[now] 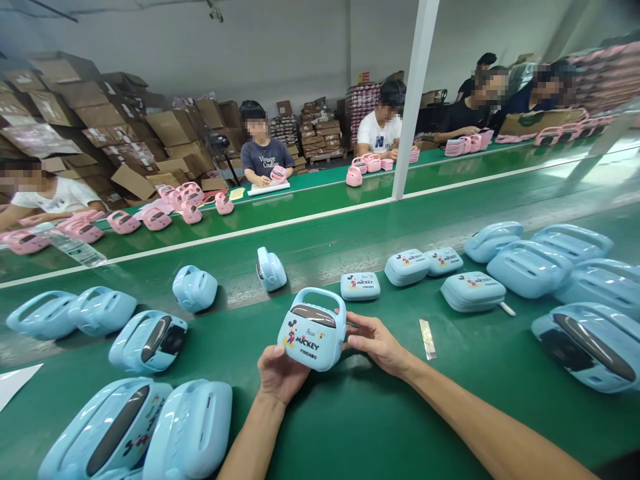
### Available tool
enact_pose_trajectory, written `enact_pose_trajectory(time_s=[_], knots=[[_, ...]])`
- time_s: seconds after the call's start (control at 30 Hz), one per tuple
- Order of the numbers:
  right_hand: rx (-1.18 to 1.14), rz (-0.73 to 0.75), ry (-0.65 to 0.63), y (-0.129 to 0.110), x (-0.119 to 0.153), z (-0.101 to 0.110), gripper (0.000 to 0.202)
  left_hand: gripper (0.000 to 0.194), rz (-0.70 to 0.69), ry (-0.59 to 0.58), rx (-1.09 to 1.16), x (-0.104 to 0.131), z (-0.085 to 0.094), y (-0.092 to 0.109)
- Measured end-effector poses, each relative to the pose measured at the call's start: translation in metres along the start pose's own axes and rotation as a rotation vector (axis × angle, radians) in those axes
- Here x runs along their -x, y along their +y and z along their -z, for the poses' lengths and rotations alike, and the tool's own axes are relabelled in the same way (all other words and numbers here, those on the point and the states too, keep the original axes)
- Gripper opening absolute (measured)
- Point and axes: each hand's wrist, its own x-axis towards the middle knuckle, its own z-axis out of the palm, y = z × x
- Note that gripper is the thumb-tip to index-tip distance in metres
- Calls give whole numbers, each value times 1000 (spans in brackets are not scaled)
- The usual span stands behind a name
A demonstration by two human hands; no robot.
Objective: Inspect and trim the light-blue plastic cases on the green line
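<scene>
A light blue portable speaker (313, 330) with a carry handle is held up over the green table, its Mickey print and dark strip turned toward me. My left hand (283, 373) grips it at the lower left, thumb on the front and fingers underneath. At its right edge, my right hand (377, 343) has thumb and fingertips closed against the side. Just beyond it lies a blue printed front panel (360, 286). Stacked panels (473, 291) sit farther right, and a small shiny strip (427, 339) lies beside my right forearm.
Blue speaker bodies stand at left (149, 341), near left (187, 427) and right (587, 347). Across the green conveyor (320, 227), co-workers handle pink speakers (157, 218). A white post (414, 100) rises beyond the belt. Cardboard boxes (175, 127) are piled behind.
</scene>
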Motion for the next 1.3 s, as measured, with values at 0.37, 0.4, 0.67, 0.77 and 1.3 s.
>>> enact_pose_trajectory(time_s=[0.37,0.4,0.67,0.77,1.3], knots=[[31,-19,46,-3,1,0,62,90,31,-19,-111,3,-9,1],[19,-14,34,-3,1,-2,64,91,20,-10,-117,3,-9,0],[74,13,115,-3,-1,0,81,99,-75,-6,-438,-2,-4,3],[100,67,131,-3,-2,7,78,100,-102,13,-584,-3,-5,7],[607,94,37,-6,4,15,76,71,-103,140,-1098,-4,-21,1]])
